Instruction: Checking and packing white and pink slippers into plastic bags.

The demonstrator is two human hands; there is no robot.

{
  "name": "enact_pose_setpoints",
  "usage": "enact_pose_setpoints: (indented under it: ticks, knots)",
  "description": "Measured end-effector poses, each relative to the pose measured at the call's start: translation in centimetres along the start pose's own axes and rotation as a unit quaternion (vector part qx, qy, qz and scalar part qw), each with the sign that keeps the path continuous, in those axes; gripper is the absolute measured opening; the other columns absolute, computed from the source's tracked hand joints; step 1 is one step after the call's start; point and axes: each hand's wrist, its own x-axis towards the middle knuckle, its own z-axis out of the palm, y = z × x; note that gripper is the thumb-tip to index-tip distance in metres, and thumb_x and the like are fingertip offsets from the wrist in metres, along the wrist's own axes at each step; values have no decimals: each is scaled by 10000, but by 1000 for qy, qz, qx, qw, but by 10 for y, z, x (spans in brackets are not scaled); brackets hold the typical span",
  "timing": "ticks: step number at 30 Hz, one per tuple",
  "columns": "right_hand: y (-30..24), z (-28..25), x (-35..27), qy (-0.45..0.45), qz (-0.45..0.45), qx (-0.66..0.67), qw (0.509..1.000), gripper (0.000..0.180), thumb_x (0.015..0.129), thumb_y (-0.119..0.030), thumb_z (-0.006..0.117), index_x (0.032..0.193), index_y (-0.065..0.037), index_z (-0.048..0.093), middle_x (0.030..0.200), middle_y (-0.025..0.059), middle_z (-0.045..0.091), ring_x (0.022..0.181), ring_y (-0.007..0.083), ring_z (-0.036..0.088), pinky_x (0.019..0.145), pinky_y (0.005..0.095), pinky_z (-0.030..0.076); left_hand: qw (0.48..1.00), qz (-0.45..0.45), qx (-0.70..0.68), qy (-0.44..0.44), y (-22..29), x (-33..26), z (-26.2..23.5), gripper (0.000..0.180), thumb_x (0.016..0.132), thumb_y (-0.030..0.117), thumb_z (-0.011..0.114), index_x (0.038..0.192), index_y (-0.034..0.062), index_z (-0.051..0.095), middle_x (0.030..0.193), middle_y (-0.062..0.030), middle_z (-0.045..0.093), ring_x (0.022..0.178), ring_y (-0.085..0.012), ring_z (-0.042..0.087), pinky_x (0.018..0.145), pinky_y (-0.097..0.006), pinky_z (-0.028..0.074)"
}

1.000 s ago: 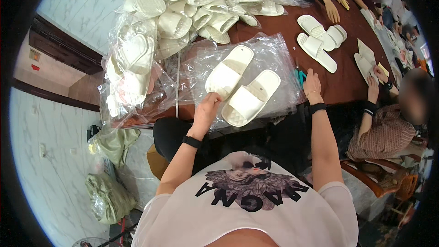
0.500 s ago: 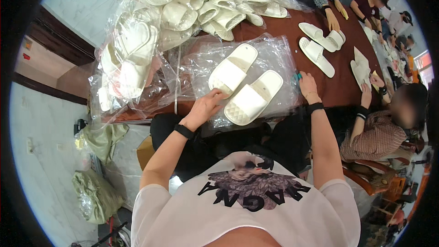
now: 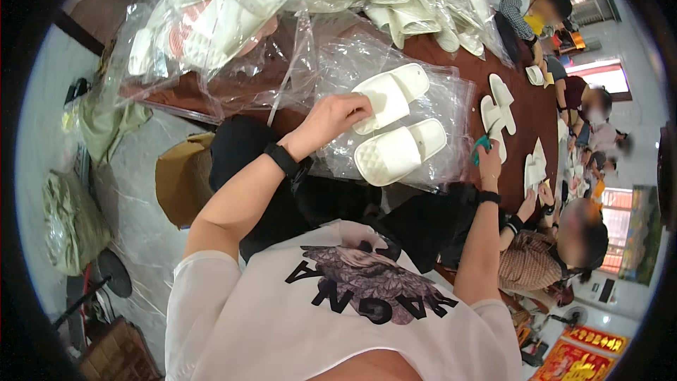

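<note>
Two white slide slippers lie side by side on clear plastic bags, with quilted toe straps. My left hand is closed at the near left edge of the farther slipper, its curled fingers against the strap. The nearer slipper lies just beside it, untouched. At the right edge of the bags, my right hand is closed round teal-handled scissors. Their blades point away from me, toward other white slippers on the brown tabletop.
Bagged white slippers are heaped along the far side and far left of the brown table. A co-worker sits close on my right, handling white slippers. More people work farther along. A cardboard box stands on the floor at left.
My right hand has lifted the teal scissors off the table edge and now holds them. My left hand has moved up along the farther slipper's edge. The whole view has turned.
</note>
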Motion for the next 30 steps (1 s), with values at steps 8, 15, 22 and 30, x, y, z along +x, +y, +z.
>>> enact_pose_setpoints:
  ticks: [8, 15, 22, 30]
  knots:
    - [-111, -78, -44, -7, -304, -82, 949, 536, 807, -276, 697, 1271, -94, 501, 1007, 148, 580, 957, 332, 546, 822, 430, 444, 999, -22, -14, 43, -6, -1, -1, 109, 856, 90, 654, 952, 45, 625, 858, -107, 648, 726, -261, 630, 666, -332, 495]
    - [-211, -84, -107, -118, -529, -130, 830, 560, 732, -311, 730, 1208, -74, 553, 940, 135, 562, 921, 300, 551, 790, 411, 450, 998, 13, -29, 56, -4, 2, -1, 76, 843, 85, 635, 903, 59, 595, 836, -118, 618, 762, -337, 610, 647, -388, 483]
    - [-234, -53, -112, -97, -562, -193, 798, 471, 728, -320, 716, 1110, -75, 592, 819, 122, 608, 809, 279, 606, 712, 399, 488, 998, 32, -26, 53, -4, 1, 0, 81, 843, 60, 650, 908, 40, 606, 830, -105, 605, 756, -277, 605, 667, -353, 480]
    - [-215, -70, -114, -94, -575, -158, 797, 500, 720, -351, 748, 1117, -86, 601, 782, 96, 589, 791, 263, 600, 666, 389, 471, 999, 26, -8, 47, -2, -2, -3, 85, 840, 64, 651, 905, 40, 601, 844, -107, 602, 774, -287, 612, 675, -353, 482]
